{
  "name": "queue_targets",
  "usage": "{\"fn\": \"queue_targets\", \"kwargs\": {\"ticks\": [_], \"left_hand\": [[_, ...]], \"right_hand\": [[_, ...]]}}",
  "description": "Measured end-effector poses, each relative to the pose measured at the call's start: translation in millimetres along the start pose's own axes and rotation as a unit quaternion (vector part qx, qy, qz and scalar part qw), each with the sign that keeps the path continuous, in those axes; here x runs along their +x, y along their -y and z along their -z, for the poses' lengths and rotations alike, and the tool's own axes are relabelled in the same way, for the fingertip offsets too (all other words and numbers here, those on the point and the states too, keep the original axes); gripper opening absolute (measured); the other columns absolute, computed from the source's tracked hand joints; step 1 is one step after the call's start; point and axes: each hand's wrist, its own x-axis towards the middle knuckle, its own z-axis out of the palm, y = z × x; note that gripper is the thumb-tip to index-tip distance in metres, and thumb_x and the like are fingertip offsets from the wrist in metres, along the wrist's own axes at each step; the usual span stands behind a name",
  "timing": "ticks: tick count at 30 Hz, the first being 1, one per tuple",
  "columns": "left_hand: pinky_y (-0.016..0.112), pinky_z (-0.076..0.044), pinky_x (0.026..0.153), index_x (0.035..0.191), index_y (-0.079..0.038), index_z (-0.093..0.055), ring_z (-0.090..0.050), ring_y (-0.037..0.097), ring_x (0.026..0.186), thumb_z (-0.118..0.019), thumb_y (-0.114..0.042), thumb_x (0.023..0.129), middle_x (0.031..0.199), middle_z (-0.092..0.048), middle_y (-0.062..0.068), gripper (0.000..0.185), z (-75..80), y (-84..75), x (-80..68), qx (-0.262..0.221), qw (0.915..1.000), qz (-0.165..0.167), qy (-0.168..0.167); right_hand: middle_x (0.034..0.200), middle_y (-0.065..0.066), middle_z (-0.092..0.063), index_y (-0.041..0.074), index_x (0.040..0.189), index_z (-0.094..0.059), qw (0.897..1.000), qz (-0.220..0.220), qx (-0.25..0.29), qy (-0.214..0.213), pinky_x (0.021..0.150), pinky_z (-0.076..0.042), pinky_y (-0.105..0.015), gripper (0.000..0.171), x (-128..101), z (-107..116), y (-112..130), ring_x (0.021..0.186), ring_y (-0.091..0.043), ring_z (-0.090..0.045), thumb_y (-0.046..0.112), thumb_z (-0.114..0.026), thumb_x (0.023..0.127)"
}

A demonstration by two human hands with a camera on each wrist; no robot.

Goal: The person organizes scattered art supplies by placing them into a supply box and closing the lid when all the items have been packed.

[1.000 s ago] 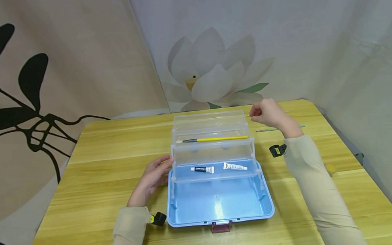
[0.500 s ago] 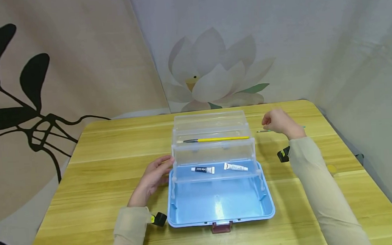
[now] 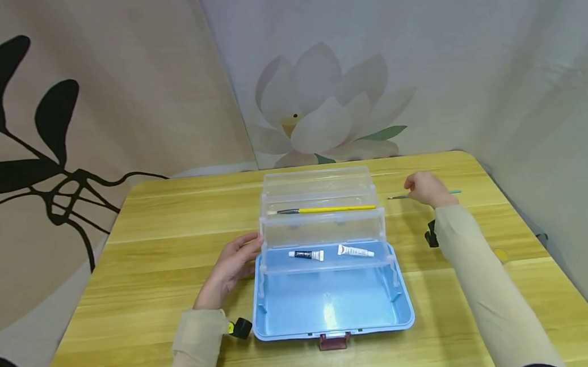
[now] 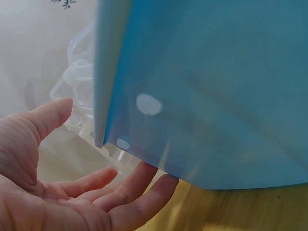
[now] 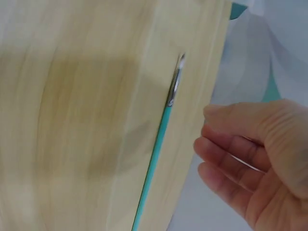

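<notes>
A blue plastic box (image 3: 333, 311) stands unfolded on the table, its clear tiered trays (image 3: 322, 227) raised at the back. My left hand (image 3: 232, 262) is at the box's left side, fingertips against its corner and thumb apart from the fingers in the left wrist view. A yellow paintbrush (image 3: 337, 208) lies in an upper tray; a dark-labelled paint tube (image 3: 306, 255) and a white paint tube (image 3: 356, 251) lie in a lower one. Holding nothing, my right hand (image 3: 427, 189) hovers over a teal paintbrush (image 5: 158, 144) on the table, its fingers loosely bent.
The wooden table (image 3: 141, 274) ends at a printed curtain (image 3: 318, 91) behind. A yellow disc (image 3: 501, 255) lies at the right, partly behind the right sleeve. The box's maroon latch (image 3: 334, 343) hangs at its front.
My right hand has moved right and slightly toward me, away from the trays and over the teal paintbrush. My left hand stays at the box's side.
</notes>
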Motion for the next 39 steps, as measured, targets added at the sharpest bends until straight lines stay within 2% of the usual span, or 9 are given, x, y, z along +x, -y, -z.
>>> {"fn": "queue_targets", "kwargs": {"ticks": [8,21,23,25,27,30,32,34,39], "left_hand": [[0.045,-0.047,0.091,0.138,-0.004,-0.040,-0.056,0.029,0.108,-0.063,-0.044,0.088,0.130,-0.051,0.021,0.068,-1.1,1.4,1.0,0.000,1.0000,-0.002,0.003],[0.041,-0.049,0.087,0.137,-0.004,-0.042,-0.058,0.027,0.105,-0.063,-0.043,0.088,0.128,-0.053,0.019,0.066,-0.3,3.5,2.0,-0.002,1.0000,0.002,-0.003],[0.041,-0.049,0.087,0.136,-0.004,-0.042,-0.058,0.027,0.105,-0.063,-0.043,0.088,0.127,-0.053,0.019,0.065,-0.4,3.4,2.2,-0.003,1.0000,0.002,-0.002],[0.041,-0.049,0.087,0.136,-0.004,-0.043,-0.058,0.027,0.105,-0.063,-0.043,0.088,0.127,-0.053,0.019,0.065,-0.5,3.0,2.2,-0.003,1.0000,0.000,0.000],[0.042,-0.049,0.088,0.136,-0.004,-0.043,-0.057,0.028,0.106,-0.063,-0.043,0.088,0.127,-0.053,0.019,0.066,-0.4,2.6,2.2,-0.004,1.0000,-0.001,0.002],[0.042,-0.049,0.088,0.136,-0.004,-0.043,-0.057,0.028,0.106,-0.063,-0.043,0.088,0.127,-0.053,0.019,0.065,-0.1,2.1,2.3,-0.005,1.0000,-0.001,0.002],[0.042,-0.049,0.087,0.136,-0.004,-0.043,-0.057,0.028,0.106,-0.063,-0.043,0.088,0.127,-0.053,0.019,0.065,0.1,2.0,2.4,-0.005,1.0000,-0.001,0.002],[0.041,-0.049,0.087,0.136,-0.004,-0.043,-0.057,0.028,0.105,-0.063,-0.042,0.088,0.127,-0.053,0.019,0.065,0.2,1.6,2.2,-0.006,1.0000,-0.001,0.001],[0.043,-0.048,0.089,0.136,-0.004,-0.043,-0.057,0.028,0.106,-0.064,-0.042,0.088,0.127,-0.053,0.019,0.065,0.2,0.3,1.1,-0.008,1.0000,0.001,0.001]], "right_hand": [[0.111,-0.027,-0.059,-0.010,0.110,-0.059,0.999,-0.018,-0.018,0.025,0.083,-0.046,-0.052,0.025,6,1,-14,0.101,-0.042,-0.055,-0.004,-0.056,0.086],[0.115,-0.028,-0.057,-0.008,0.111,-0.059,0.996,-0.028,-0.064,0.052,0.081,-0.047,-0.050,0.026,8,0,-18,0.100,-0.039,-0.055,-0.010,-0.046,0.089],[0.111,-0.026,-0.059,-0.007,0.107,-0.060,0.994,-0.022,-0.087,0.054,0.077,-0.048,-0.048,0.024,10,1,-19,0.096,-0.036,-0.056,-0.011,-0.046,0.088],[0.099,-0.022,-0.060,-0.005,0.098,-0.061,0.993,-0.017,-0.102,0.058,0.070,-0.048,-0.042,0.019,11,2,-18,0.085,-0.031,-0.056,-0.011,-0.046,0.088],[0.081,-0.015,-0.055,-0.002,0.084,-0.057,0.992,-0.014,-0.106,0.062,0.061,-0.043,-0.035,0.016,13,2,-17,0.072,-0.025,-0.050,-0.011,-0.045,0.088],[0.065,-0.005,-0.040,0.006,0.069,-0.047,0.993,-0.018,-0.096,0.071,0.054,-0.032,-0.031,0.025,15,2,-16,0.060,-0.018,-0.035,-0.010,-0.043,0.088],[0.061,-0.002,-0.033,0.009,0.064,-0.042,0.993,-0.020,-0.091,0.076,0.053,-0.029,-0.029,0.030,16,1,-16,0.057,-0.016,-0.030,-0.010,-0.042,0.087],[0.060,-0.001,-0.035,0.010,0.063,-0.043,0.993,-0.024,-0.088,0.079,0.052,-0.030,-0.029,0.031,17,0,-15,0.056,-0.015,-0.030,-0.011,-0.043,0.086],[0.069,-0.007,-0.050,0.006,0.070,-0.052,0.992,-0.018,-0.102,0.078,0.055,-0.037,-0.032,0.023,18,-3,-16,0.062,-0.020,-0.042,-0.009,-0.047,0.086]]}}
